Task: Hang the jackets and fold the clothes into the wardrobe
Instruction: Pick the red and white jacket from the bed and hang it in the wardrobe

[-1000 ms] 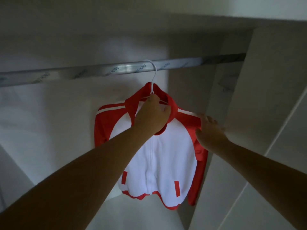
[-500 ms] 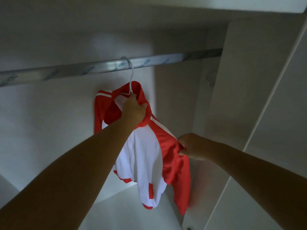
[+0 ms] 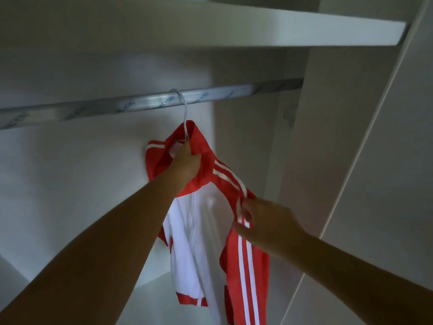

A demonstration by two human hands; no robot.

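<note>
Collar of the red-and-white fabric jacket (image 3: 201, 242), hung on the silver metal rail (image 3: 140, 105), is gripped by our left hand (image 3: 187, 160); at four o'clock our right hand (image 3: 269, 226) touches its sleeve, grip unclear.

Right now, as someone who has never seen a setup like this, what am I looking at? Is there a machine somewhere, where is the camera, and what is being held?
There is no machine here: a person works with two bare hands. The single picture comes from a wide-angle camera worn on the person's head. It looks into a wardrobe, so you see both forearms reaching forward. A red and white jacket hangs on a white hanger, whose hook sits over the metal rail, beneath a shelf. The left hand has its grip on the jacket's collar just under the hook. The right hand is at the striped sleeve, but it is too blurred to tell whether it pinches the cloth.
</note>
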